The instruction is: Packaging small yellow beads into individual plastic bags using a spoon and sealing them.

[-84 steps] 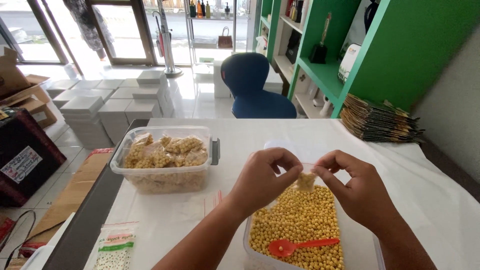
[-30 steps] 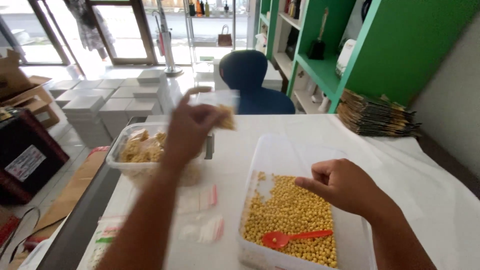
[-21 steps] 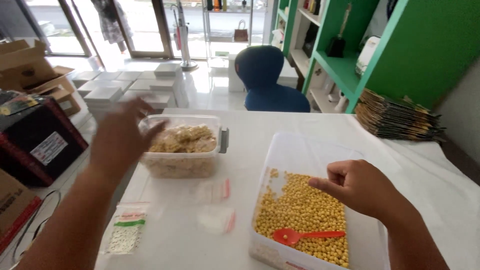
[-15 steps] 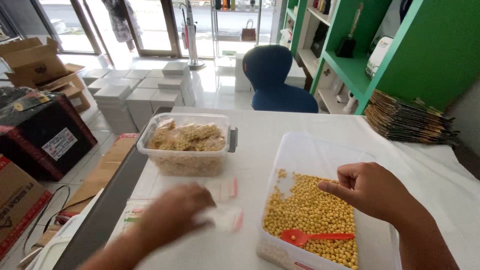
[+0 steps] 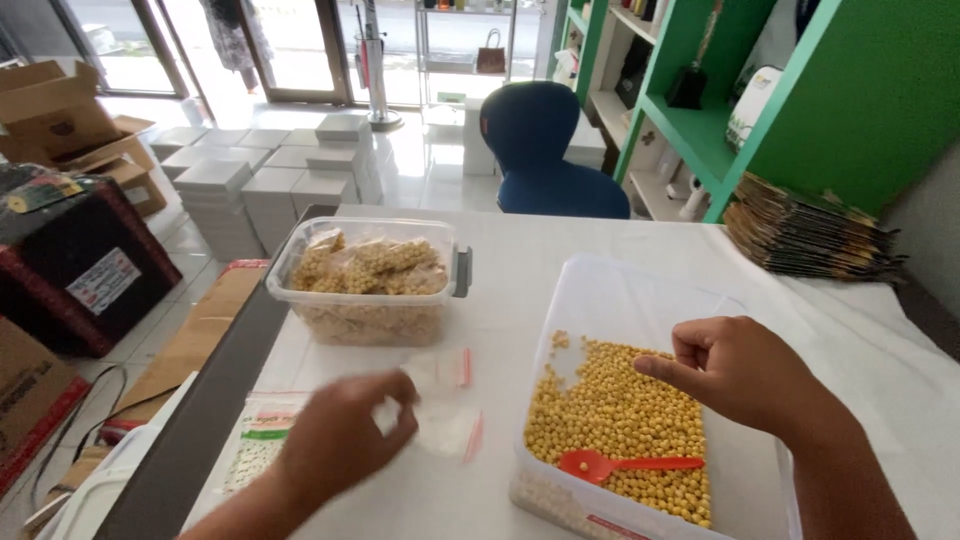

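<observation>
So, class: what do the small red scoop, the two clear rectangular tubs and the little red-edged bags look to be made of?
Small red scoop: probably plastic, evenly coloured and smooth. Two clear rectangular tubs: translucent plastic, contents showing through the walls. Little red-edged bags, by the left hand: thin clear plastic film, apparently.

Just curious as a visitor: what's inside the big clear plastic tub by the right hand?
Small yellow round pellets fill the clear tub, with a red plastic spoon on top. Whatever lies beneath the pellets is covered.
</observation>
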